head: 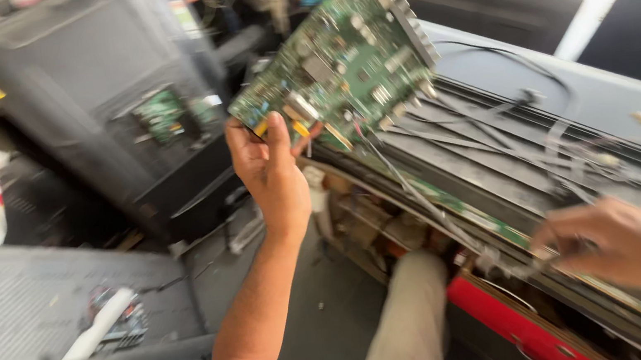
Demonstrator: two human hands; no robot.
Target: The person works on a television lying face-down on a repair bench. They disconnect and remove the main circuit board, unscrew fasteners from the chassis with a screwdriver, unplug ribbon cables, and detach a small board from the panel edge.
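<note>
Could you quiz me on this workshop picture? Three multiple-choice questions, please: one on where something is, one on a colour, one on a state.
1. Where is the circuit board?
A. Lifted in the left hand
B. Flat on the floor
C. Inside a closed box

2. What colour is the circuit board?
A. Blue
B. Green
C. White

3. What is the right hand doing?
A. Holding a screwdriver upright
B. Resting on the person's knee
C. Reaching at the thin cables over the opened panel

Answers:
1. A, the thumb and fingers pinch its lower corner and it is raised, tilted.
2. B, its face is plainly green.
3. C, its blurred fingers are at the cables by the panel's edge.
</note>
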